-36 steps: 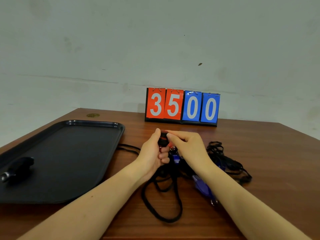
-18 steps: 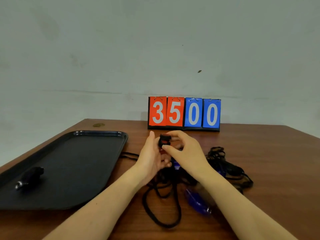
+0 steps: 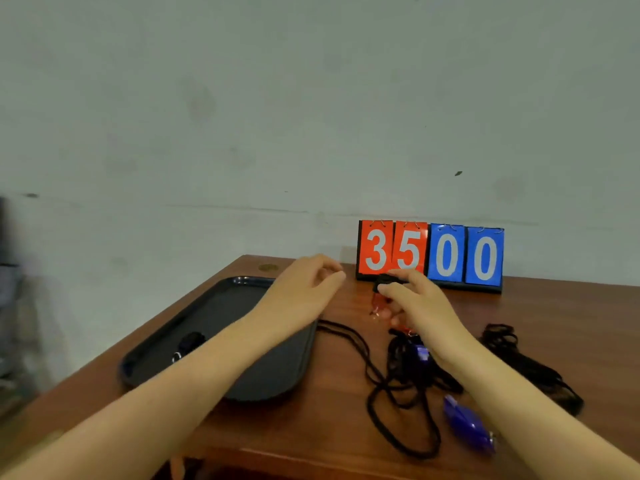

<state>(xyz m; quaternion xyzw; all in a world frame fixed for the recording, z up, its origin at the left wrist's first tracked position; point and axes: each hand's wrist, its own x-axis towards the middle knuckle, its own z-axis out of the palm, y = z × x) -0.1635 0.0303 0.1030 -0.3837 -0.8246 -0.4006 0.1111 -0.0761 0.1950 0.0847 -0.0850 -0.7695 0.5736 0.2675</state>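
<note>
Brown table, black tray with one small dark object inside; right fingers around black clip, left fingers loose, empty.

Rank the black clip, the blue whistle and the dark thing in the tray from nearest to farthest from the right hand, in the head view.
1. Black clip: pinched in the right hand grip.
2. Blue whistle: nearer the camera, beside the right forearm.
3. Dark thing: far left, in the tray.
</note>
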